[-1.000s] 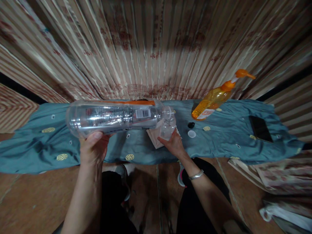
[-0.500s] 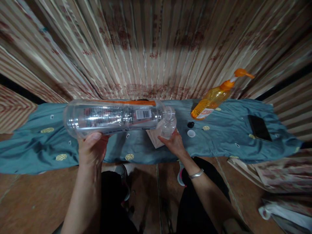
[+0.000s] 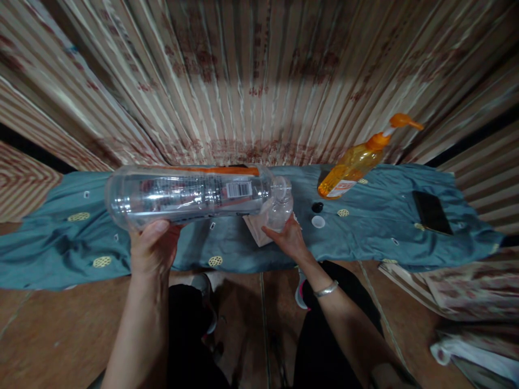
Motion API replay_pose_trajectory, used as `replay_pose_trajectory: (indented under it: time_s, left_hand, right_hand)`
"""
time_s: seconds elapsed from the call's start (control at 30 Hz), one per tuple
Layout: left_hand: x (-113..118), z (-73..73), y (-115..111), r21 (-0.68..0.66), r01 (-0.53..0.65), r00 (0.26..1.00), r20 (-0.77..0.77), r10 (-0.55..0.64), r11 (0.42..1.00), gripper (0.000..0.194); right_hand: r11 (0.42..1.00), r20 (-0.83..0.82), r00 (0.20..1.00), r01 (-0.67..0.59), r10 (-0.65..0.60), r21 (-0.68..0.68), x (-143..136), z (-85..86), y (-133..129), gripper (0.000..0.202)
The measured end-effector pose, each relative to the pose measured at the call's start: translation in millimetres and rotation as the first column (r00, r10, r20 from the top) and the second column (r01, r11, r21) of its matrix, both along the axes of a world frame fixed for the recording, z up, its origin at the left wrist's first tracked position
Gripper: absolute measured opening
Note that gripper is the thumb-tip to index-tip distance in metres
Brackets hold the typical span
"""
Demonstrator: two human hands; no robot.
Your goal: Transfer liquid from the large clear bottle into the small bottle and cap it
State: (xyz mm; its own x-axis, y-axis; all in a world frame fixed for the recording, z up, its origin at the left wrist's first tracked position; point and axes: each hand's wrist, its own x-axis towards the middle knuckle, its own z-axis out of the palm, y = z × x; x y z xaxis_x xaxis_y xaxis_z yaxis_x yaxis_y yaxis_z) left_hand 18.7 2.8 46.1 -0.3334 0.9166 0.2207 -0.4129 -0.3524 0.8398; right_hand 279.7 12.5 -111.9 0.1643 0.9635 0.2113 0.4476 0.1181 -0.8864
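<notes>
My left hand (image 3: 154, 246) is closed around the underside of a large clear plastic bottle (image 3: 190, 194), which lies on its side in the air. An orange-edged label with a barcode shows on it. Its mouth points right and meets the top of a small clear bottle (image 3: 278, 213); whether the two touch I cannot tell. My right hand (image 3: 290, 237) grips that small bottle from the right, over a pale folded tissue (image 3: 256, 229). Just right of this hand, a white cap (image 3: 318, 222) and a black cap (image 3: 317, 207) lie on the teal cloth (image 3: 377, 227).
An orange pump bottle (image 3: 351, 167) with some amber liquid stands at the back right. Farther right lies a dark flat object (image 3: 432, 212), perhaps a phone. Striped curtains (image 3: 251, 81) hang behind the cloth-covered surface. Below its front edge are my legs and the tiled floor (image 3: 243, 324).
Hardly anything differs. The small bottle and my right hand have shifted very slightly; the large bottle stays tipped in the same place.
</notes>
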Motion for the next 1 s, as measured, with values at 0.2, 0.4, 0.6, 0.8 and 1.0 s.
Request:
replay_pose_trajectory:
  time_s: [0.2, 0.4, 0.6, 0.8, 1.0]
  left_hand:
    - [-2, -1.6, 0, -0.013, 0.0, 1.0, -0.003, 0.0, 1.0, 0.124]
    - [-8, -5.8, 0, -0.017, 0.041, 0.999, -0.005, -0.041, 0.999, 0.124]
    - [-14, -11.9, 5, -0.007, 0.06, 0.998, 0.008, -0.06, 0.998, 0.119]
    - [-12, -10.9, 7, 0.014, 0.045, 0.999, -0.016, -0.044, 0.999, 0.116]
    - [-8, -8.4, 7, 0.006, 0.024, 0.999, -0.022, -0.024, 1.0, 0.116]
  right_hand:
    - [1.0, -0.005, 1.0, -0.002, 0.002, -0.013, -1, 2.7, -1, 0.085]
    - [0.999, -0.005, 1.0, -0.03, 0.03, -0.044, 0, 5.1, -1, 0.089]
    - [0.998, 0.01, 0.999, -0.035, 0.036, -0.046, 1, 5.6, 0, 0.093]
    - [0.999, 0.013, 0.999, -0.044, 0.045, -0.03, 1, 3.5, 0, 0.098]
    - [0.999, -0.001, 0.999, -0.037, 0.037, -0.038, 1, 0.8, -1, 0.114]
